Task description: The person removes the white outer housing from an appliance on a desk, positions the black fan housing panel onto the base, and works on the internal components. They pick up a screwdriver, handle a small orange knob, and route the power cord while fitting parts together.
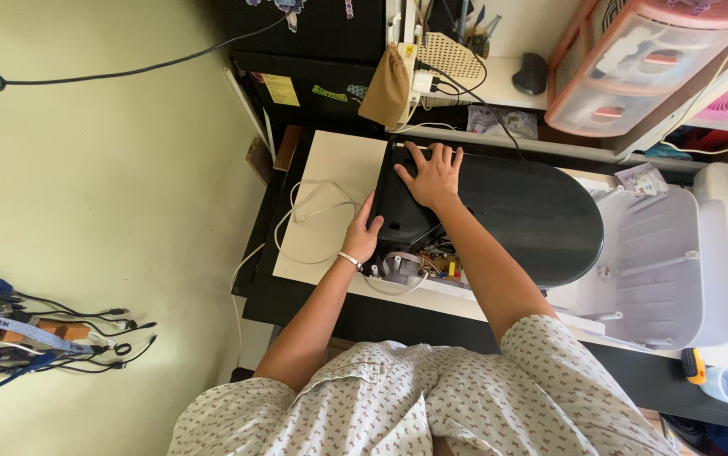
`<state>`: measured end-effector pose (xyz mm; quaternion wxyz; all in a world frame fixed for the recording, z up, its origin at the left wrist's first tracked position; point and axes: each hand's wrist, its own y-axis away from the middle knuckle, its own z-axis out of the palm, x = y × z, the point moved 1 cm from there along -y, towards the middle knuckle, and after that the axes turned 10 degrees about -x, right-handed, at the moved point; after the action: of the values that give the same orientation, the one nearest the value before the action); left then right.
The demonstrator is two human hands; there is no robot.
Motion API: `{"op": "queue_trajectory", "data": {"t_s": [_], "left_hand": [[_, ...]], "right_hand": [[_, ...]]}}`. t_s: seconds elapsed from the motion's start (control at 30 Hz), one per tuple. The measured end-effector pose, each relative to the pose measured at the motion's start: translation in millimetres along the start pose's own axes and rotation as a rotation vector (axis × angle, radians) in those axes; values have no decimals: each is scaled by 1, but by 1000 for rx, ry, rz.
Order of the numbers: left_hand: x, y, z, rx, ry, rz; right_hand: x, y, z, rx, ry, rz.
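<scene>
Both hands are on the same thing here, a big black rounded housing [507, 211] lying on the white tabletop [330, 169], with its long axis running left to right across the view, rounded end off to the right and squared-off end toward the hands. Right hand [433, 176] is flat on top near the far corner of that squared end, fingers spread, pressing rather than gripping. Left hand [362, 239] is curled around the near left edge of the same end, a thin bracelet at the wrist, so it's more of a hold on the rim. So the housing sits straight ahead of the person, and most of its length stretches away to the right of both hands. Right hand is the one further onto the body; left is out at the edge. Under that near edge you can see a mess of coloured wires and a grey round part [406, 266], maybe a motor, hard to tell because the left forearm and the housing cover most of it. A white cable [309, 211] loops on the tabletop just left of the hands. A white plastic shell [660, 262] lies open to the right, touching or just beside the rounded end.
</scene>
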<state>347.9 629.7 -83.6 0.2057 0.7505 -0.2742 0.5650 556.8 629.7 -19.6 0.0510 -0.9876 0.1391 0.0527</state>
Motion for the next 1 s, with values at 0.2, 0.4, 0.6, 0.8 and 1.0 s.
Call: {"op": "queue_trajectory", "data": {"t_s": [0.2,0.4,0.6,0.8,1.0], "left_hand": [[-2,-10,3,10,-64,-59],[-12,-11,5,12,-138,27],[-16,-3,8,14,-174,9],[-11,-3,15,-21,-75,-162],[-8,-2,17,6,-55,-60]], "right_hand": [[-3,6,-4,-53,14,11],[-7,7,-8,-32,10,18],[-8,9,-11,-74,-31,43],[-10,9,-12,-56,7,20],[-11,11,-8,-42,15,12]]}}
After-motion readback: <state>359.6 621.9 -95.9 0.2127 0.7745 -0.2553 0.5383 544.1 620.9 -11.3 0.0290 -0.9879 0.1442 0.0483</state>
